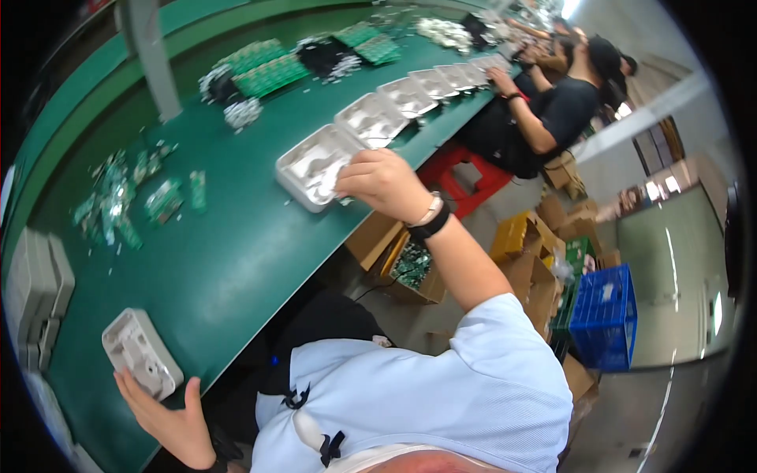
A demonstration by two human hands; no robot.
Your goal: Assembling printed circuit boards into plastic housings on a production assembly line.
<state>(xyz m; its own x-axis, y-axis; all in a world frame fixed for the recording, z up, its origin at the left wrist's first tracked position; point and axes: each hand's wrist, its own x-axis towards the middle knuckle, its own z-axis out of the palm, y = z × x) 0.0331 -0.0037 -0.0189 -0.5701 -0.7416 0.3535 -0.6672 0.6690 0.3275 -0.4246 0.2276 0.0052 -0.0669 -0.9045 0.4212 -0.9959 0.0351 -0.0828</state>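
My left hand is open at the lower left, thumb and fingers spread. Its fingertips lie against the near end of a white plastic housing, an open shell with moulded recesses. Out to the right, my right hand is closed, its fingertips together at the near right corner of another white housing. What those fingers hold, if anything, is hidden. That housing is the nearest of a row of similar open housings along the bench edge.
Loose green circuit boards lie scattered on the green bench. Stacked boards sit farther back. Grey-white housings are piled at left. A co-worker sits by a red stool. Cartons and a blue crate stand right.
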